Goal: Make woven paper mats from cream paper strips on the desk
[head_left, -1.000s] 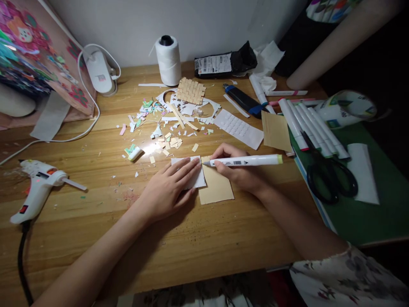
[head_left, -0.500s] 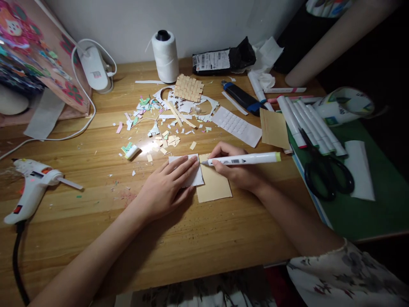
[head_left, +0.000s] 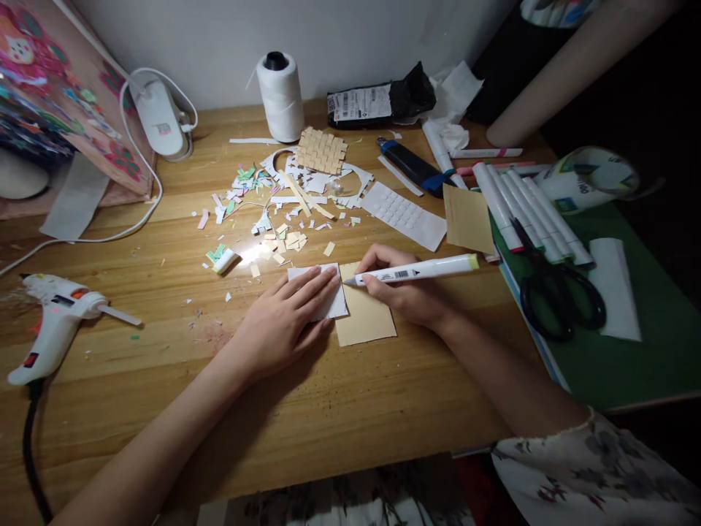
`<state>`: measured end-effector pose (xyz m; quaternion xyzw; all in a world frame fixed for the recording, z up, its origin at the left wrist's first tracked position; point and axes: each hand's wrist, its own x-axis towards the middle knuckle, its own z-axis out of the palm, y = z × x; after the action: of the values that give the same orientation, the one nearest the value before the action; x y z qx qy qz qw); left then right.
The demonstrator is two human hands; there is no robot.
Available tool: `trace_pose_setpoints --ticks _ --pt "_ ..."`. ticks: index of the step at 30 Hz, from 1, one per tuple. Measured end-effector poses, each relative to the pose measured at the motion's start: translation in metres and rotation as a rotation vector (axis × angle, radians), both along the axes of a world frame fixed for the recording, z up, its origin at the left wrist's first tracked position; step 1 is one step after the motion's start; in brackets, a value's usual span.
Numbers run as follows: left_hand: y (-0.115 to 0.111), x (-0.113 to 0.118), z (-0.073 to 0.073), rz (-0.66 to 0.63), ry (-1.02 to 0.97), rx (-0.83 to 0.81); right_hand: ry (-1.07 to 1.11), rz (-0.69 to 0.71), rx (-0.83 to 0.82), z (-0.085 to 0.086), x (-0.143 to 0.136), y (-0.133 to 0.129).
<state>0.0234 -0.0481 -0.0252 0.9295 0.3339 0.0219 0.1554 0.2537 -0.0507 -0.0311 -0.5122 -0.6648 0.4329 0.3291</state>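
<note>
My left hand point(head_left: 288, 318) lies flat with its fingers stretched over a small white card point(head_left: 335, 301), pressing it down. The white card overlaps the left side of a cream-coloured card point(head_left: 368, 321) on the wooden desk. In my right hand point(head_left: 402, 292) is a white marker point(head_left: 421, 270) with a yellow-green end, held in a writing grip. The marker's grey tip is at the white card's right edge, over the cream card; whether it touches is too small to tell.
Paper scraps point(head_left: 296, 241) are scattered beyond my hands, near a thread spool point(head_left: 282, 98) and a woven square point(head_left: 321, 151). A glue gun point(head_left: 60, 314) lies at left. At right are scissors point(head_left: 564, 299), several markers point(head_left: 539, 212), a blue-black cutter point(head_left: 413, 164) and a tape roll point(head_left: 588, 179).
Both hands, the cards and the marker stay in nearly the same places. The whole view has shifted slightly.
</note>
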Motion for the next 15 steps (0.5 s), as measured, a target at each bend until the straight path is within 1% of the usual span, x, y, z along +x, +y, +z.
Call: trace_pose_setpoints --ticks 5,10,13,15 --pt "-0.0001 0.0 0.0004 0.0 0.013 -0.003 -0.007 0.078 -0.018 0.0008 0.0005 0.0002" --pt "0.0003 0.0002 0.0006 -0.002 0.002 -0.003 0.012 0.049 -0.007 0.0019 0.0001 0.0002" --pt "0.0003 0.0004 0.0007 -0.003 0.008 0.004 0.031 0.121 -0.056 0.0022 0.0002 -0.0003" --pt "0.0001 0.0004 0.0008 -0.005 0.007 0.008 0.042 0.135 -0.067 0.0021 0.0002 -0.0006"
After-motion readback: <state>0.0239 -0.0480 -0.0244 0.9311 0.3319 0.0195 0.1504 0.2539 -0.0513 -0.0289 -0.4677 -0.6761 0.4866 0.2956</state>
